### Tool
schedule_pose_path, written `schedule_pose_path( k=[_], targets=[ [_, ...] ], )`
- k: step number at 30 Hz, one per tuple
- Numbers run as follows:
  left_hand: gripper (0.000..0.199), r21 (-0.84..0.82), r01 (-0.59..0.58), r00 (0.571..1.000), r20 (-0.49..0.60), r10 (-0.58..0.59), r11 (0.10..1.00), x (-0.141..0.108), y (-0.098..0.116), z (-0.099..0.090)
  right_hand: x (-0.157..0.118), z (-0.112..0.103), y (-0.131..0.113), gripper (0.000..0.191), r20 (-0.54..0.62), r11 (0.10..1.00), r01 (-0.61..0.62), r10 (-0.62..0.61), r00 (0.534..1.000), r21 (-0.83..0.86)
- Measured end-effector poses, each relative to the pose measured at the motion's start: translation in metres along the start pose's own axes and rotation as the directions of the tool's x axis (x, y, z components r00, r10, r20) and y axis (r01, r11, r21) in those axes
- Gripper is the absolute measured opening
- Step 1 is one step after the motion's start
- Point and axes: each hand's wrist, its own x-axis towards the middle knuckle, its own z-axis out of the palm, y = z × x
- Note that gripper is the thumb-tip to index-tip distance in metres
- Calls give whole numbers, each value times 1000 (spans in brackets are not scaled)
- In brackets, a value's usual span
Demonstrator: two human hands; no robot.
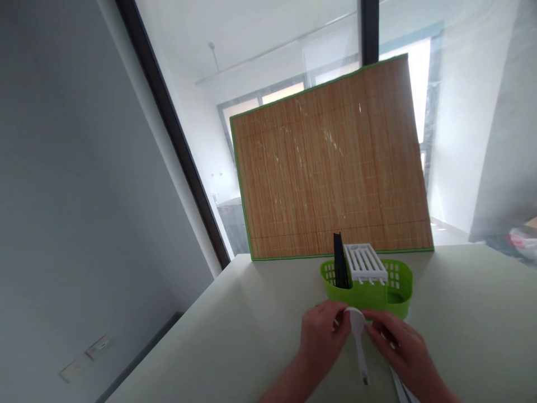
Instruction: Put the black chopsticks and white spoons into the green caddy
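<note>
A white spoon hangs bowl up and handle down over the table, in front of the basket. My left hand pinches the left edge of its bowl. On the other side, my right hand has its fingers closed at the bowl's right edge. Just beyond both hands stands a green plastic basket. Black chopsticks stand upright in its left part, and a white slotted rack sits across its middle. Long, thin light-coloured utensils lie partly hidden below my right hand.
The white table runs back to a window wall. A bamboo mat with green edging leans upright against the glass behind the basket. A grey wall with a socket plate is on the left.
</note>
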Motion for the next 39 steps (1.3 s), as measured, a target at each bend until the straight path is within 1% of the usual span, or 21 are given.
schedule_pose_path(
  k=[1, 3, 5, 7, 9, 12, 15, 17, 20, 22, 24, 27, 31, 35, 39],
  targets=[
    [11, 32, -42, 998, -50, 43, 999, 8, 1, -11, -1, -3, 0, 20, -15, 1000, -2, 2, 1000, -11],
    [12, 59, -84, 983, -156, 92, 995, 29, 2, -34, -2, -8, 5, 18, -51, 999, -34, 32, 998, -40],
    [11, 52, -91, 958, -267, 101, 995, 53, 5, -55, -3, -13, 12, 18, -96, 994, -81, 74, 993, -70],
    [10, 33, -94, 929, -356, 99, 995, 75, 11, -70, -4, -16, 18, 19, -137, 988, -122, 109, 985, -95],
    [11, 23, -115, 911, -395, 115, 993, 89, 20, -78, -5, -18, 23, 21, -158, 983, -145, 127, 979, -112],
    [12, 48, -172, 910, -375, 178, 984, 101, 32, -79, -6, -18, 26, 22, -140, 979, -160, 142, 980, -126],
    [14, 101, -200, 916, -332, 223, 975, 111, 34, -75, -5, -16, 29, 23, -64, 968, -197, 189, 980, -155],
    [16, 151, -168, 928, -309, 208, 974, 122, 26, -69, -4, -16, 32, 23, 5, 948, -243, 250, 968, -207],
    [19, 263, -44, 963, -244, 111, 964, 141, 7, -57, -2, -17, 37, 21, 82, 902, -292, 333, 939, -317],
    [21, 362, 54, 982, -187, 15, 931, 152, -9, -46, -1, -17, 40, 21, 109, 871, -294, 362, 926, -393],
    [23, 456, 128, 988, -131, -76, 881, 156, -24, -33, -2, -16, 43, 23, 121, 839, -278, 372, 920, -467],
    [25, 550, 175, 983, -46, -179, 817, 154, -43, -13, -4, -14, 47, 24, 128, 801, -239, 363, 923, -548],
    [28, 584, 200, 963, 30, -267, 787, 143, -61, 6, -7, -10, 50, 27, 165, 778, -204, 366, 916, -594],
    [23, 576, 209, 951, 68, -301, 790, 135, -69, 17, -10, -8, 53, 28, 173, 773, -216, 386, 906, -597],
    [22, 563, 187, 952, 98, -289, 805, 129, -70, 20, -12, -13, 56, 30, 188, 808, -248, 400, 897, -534]
  ],
)
